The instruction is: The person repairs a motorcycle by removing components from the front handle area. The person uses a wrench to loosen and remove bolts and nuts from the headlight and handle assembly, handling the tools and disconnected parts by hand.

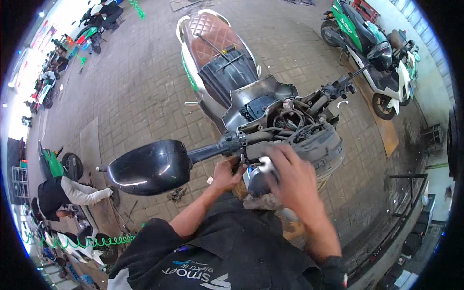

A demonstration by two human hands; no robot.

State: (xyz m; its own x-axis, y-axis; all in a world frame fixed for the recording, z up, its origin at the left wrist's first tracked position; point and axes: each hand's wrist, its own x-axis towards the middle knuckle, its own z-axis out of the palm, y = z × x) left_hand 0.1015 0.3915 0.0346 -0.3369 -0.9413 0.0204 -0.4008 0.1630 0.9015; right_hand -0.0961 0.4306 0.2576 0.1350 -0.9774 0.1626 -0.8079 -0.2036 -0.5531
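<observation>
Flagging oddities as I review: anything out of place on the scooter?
Yes: the scooter looks partly dismantled, its wires exposed by the handlebar. A rod-like tool also lies partly across the brown seat, an odd spot.

A floor (150, 92) of grey-brown paving blocks in a woven pattern spreads through the workshop, with a pale wall (425, 65) and ribbed panelling (419, 23) on the right, a wire rack (20, 181) at far left, and bright white light (57, 13) flooding the upper left edge.

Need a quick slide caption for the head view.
Left grip and blurred right grip by a dark part at the front of a scooter, wiring bared, brown seat beyond.
</observation>
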